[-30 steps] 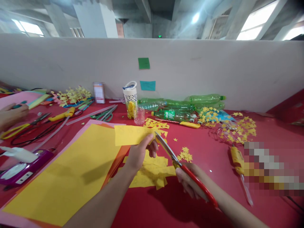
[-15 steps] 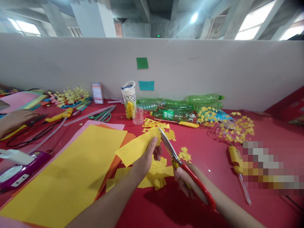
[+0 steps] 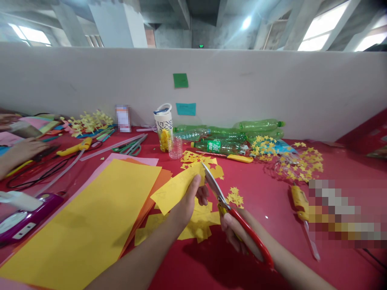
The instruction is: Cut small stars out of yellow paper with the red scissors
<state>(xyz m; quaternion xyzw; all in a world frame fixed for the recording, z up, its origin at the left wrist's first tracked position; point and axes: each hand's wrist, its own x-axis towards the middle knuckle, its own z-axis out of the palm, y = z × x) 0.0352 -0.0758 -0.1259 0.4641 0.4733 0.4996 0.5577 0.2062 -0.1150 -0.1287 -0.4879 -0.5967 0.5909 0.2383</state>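
Between thumb and fingers, my left hand (image 3: pixel 190 197) grips a strip of yellow paper (image 3: pixel 173 187), raised above the table. Red-handled scissors (image 3: pixel 216 183) are in my right hand (image 3: pixel 236 231), their blades pointing up and away at the right edge of the strip. Whether the blades have paper between them I cannot tell. Cut yellow paper pieces (image 3: pixel 196 225) lie in a loose heap below my hands. A small pile of yellow paper stars (image 3: pixel 235 197) sits just beyond the scissors, and more stars and scraps (image 3: pixel 196 158) lie behind the strip.
Large yellow sheets (image 3: pixel 90 213) cover the left side, beside a purple power strip (image 3: pixel 28 217). Green plastic bottles (image 3: pixel 217 145) lie along the white partition (image 3: pixel 242 88). Glue guns (image 3: pixel 299 201) rest at right and left. Another person's hand (image 3: pixel 27 151) is at far left.
The yellow strip has turned slightly in my left hand, its left end shifting right and down. My scissors hardly move. At far left, the other person's hand has moved and a second one shows.
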